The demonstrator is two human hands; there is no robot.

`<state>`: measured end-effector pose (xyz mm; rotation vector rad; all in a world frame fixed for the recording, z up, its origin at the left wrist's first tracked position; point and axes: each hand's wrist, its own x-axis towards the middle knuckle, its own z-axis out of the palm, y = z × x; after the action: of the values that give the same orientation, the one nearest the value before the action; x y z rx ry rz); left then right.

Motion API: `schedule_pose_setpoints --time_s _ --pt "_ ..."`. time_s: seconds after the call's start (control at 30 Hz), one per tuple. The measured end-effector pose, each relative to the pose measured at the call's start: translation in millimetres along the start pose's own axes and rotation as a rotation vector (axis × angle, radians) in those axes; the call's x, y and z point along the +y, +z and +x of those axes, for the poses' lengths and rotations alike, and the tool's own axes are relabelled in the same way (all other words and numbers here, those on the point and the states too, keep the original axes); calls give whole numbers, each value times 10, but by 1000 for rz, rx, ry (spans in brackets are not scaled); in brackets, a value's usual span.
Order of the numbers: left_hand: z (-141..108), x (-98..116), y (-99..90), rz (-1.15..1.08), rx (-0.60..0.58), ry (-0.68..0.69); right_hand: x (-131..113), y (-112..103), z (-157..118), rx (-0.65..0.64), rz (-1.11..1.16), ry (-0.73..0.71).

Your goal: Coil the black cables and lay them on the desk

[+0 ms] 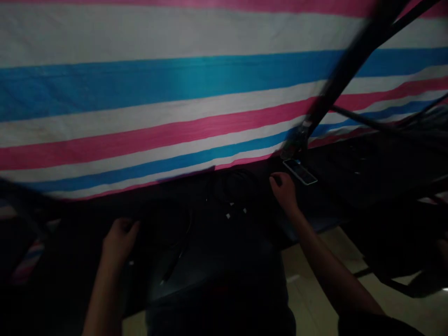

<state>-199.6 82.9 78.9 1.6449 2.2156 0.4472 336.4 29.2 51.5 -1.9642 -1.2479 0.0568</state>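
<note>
Dim light leaves much of the black tabletop hard to read. My left hand (121, 238) is at the left, fingers curled in toward the thumb; whatever may be between them is lost in the dark. Just right of it lies a loop of black cable (189, 226), with one end reaching toward the front edge. My right hand (284, 190) is farther back, its fingers also bent inward around something I cannot make out. To its left rests a coiled black cable (227, 186) with small pale connector ends (228, 216). A phone (300, 171) lies just beyond my right hand.
A clear bottle (292, 145) stands behind the phone, beside a slanting dark metal post (345, 65). Striped plastic sheeting (196, 79) hangs along the back edge. More dark cable (355, 172) lies at the right. Pale floor (315, 275) shows below the table.
</note>
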Motion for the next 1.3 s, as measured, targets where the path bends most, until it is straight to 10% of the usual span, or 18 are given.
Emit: schedule_pose_setpoints --time_s 0.2,0.33,0.77,1.0,1.3 --pt "46 -53 124 64 -1 44 -1121 555 -1574 -297 550 -157" --pt "40 -156 66 69 -10 76 -1569 917 -2036 -551 544 -48" --pt "-64 -126 -19 -220 -53 34 -1996 1557 -1666 -613 389 50" --pt "-205 51 -404 -583 -313 181 -1867 1580 -1731 -472 598 57" --pt "-243 304 -320 -805 -402 194 -1830 1597 -1768 -446 775 25"
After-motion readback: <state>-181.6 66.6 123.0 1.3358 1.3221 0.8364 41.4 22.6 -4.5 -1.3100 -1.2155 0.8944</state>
